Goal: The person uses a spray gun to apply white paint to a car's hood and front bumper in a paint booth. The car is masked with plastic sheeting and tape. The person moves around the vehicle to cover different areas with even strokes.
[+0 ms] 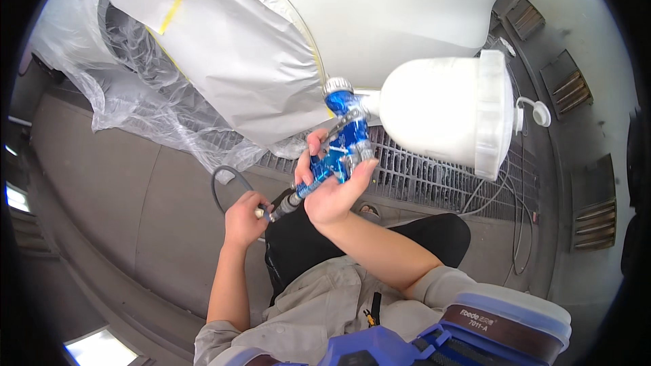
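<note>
My right hand [336, 196] is wrapped round the handle of a blue metallic spray gun [350, 137]. The gun is tilted, its nozzle end pointing toward the far side. A large white paint cup [434, 108] lies sideways off the gun to the right, its ribbed lid facing right. Just below the handle, my left hand [245, 219] is closed on the air hose [215, 193] close to its metal coupling [288, 203]. From that hand the grey hose loops up and left. The fingertips of the left hand are partly hidden.
Ahead stands a white car body panel [407, 13], beside masking paper [230, 47] with yellow tape. Thin plastic sheeting [129, 105] hangs to the floor at left. A metal floor grate [420, 176] runs beneath. Loose cables [519, 217] lie at right. A respirator [502, 322] shows low in view.
</note>
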The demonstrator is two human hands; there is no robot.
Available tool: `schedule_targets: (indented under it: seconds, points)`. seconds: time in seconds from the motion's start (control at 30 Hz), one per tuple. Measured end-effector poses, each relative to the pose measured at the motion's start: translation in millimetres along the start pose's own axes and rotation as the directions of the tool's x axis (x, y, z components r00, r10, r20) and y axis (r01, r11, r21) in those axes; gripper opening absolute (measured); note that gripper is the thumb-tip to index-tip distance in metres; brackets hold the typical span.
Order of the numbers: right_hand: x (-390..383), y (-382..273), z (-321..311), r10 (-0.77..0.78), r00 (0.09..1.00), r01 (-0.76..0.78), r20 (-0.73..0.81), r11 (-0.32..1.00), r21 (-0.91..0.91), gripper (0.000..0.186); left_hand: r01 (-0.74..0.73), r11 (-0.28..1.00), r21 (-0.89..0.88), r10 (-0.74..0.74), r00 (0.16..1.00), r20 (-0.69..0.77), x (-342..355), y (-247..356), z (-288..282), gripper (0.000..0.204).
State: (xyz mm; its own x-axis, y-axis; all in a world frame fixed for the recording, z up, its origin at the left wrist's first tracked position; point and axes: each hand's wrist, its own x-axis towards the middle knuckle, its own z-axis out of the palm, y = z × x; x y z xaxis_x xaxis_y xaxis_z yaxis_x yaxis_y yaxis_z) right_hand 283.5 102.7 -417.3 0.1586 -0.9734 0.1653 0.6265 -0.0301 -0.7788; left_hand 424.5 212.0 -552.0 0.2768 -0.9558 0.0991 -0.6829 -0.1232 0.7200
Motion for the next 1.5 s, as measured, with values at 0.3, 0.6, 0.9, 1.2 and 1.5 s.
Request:
schedule_targets:
  seconds: [0.3, 0.6, 0.9, 1.2, 1.5]
  points:
    - [3.9, -1.8, -19.7, 0.034, 0.990, -0.046, 0.133, 0.995, 0.088, 0.098, 0.006, 1.000, 0.008, -0.006, 0.999, -0.032, -2.1, -8.7, 0.2, 0.013]
    - [-19.6, 1.9, -47.9, 0.117, 0.988, -0.134, 0.101, 0.974, 0.183, 0.097, -0.006, 0.999, 0.031, 0.002, 0.992, 0.122, -23.5, -16.0, 27.1, 0.013]
    - [-24.6, 25.4, -84.5, 0.177, 0.958, -0.173, -0.224, 0.984, 0.041, 0.085, -0.077, 0.988, 0.133, 0.023, 0.931, 0.365, -26.9, -12.3, 24.6, 0.026]
    - [-17.1, 19.2, -115.8, 0.275, 0.883, -0.317, -0.380, 0.947, -0.051, 0.083, -0.050, 0.929, -0.366, 0.203, 0.897, 0.392, -18.1, 35.9, 24.4, 0.024]
    - [-34.1, -56.4, -128.2, 0.380, 0.895, -0.383, -0.232, 0.923, 0.035, 0.088, 0.554, 0.262, -0.790, 0.111, 0.796, 0.595, -19.3, 103.5, 83.5, 0.024]
